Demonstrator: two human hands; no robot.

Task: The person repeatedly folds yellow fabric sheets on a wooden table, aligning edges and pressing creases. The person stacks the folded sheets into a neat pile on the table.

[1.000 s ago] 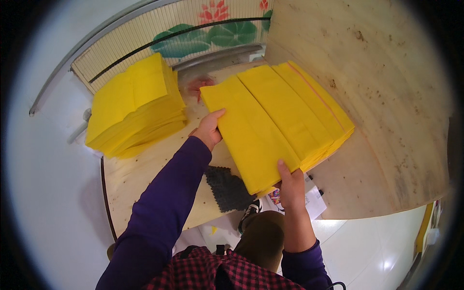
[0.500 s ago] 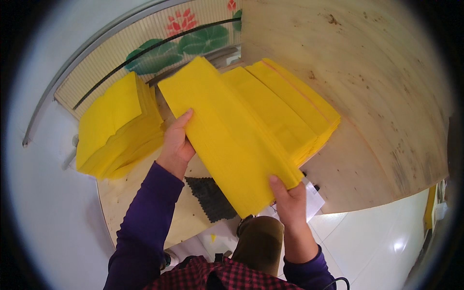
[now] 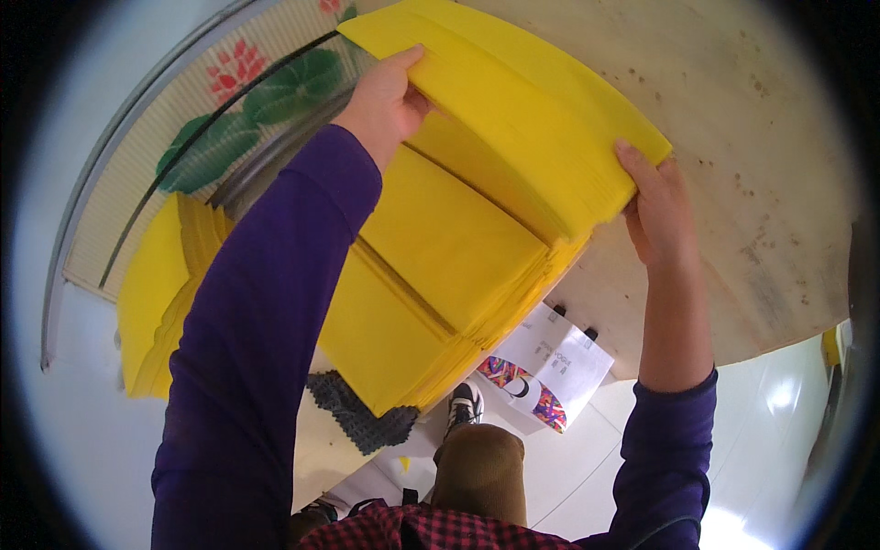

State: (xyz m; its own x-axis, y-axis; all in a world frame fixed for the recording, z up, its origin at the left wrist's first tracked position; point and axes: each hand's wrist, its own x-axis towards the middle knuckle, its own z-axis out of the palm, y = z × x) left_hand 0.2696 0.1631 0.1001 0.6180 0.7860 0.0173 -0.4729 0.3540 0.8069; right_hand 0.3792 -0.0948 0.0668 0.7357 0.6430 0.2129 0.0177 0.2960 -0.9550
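Note:
My left hand (image 3: pixel 385 103) and my right hand (image 3: pixel 658 197) grip a long stack of yellow cloth sheets (image 3: pixel 522 87) by its near edge and right end. My thumbs lie on top, and the fingers are mostly hidden below. The stack is over the far side of a broad yellow pile (image 3: pixel 458 238), which lies in overlapping rows on the wooden table. Whether the held stack rests on the pile, I cannot tell. Under the pile's near corner a dark grey cloth with a zigzag edge (image 3: pixel 362 417) sticks out.
Left of my left arm stands another yellow stack (image 3: pixel 156 302), partly hidden. A ribbed panel painted with lotus flowers (image 3: pixel 247 101) borders the far left. Bare wooden board (image 3: pixel 761 220) spreads to the right. A white printed bag (image 3: pixel 550 367) stands below the table's near edge.
Both hands have carried the held yellow stack away from me and to the right, onto or above the pile's far side. Near rows of the pile are now uncovered. The view has shifted right.

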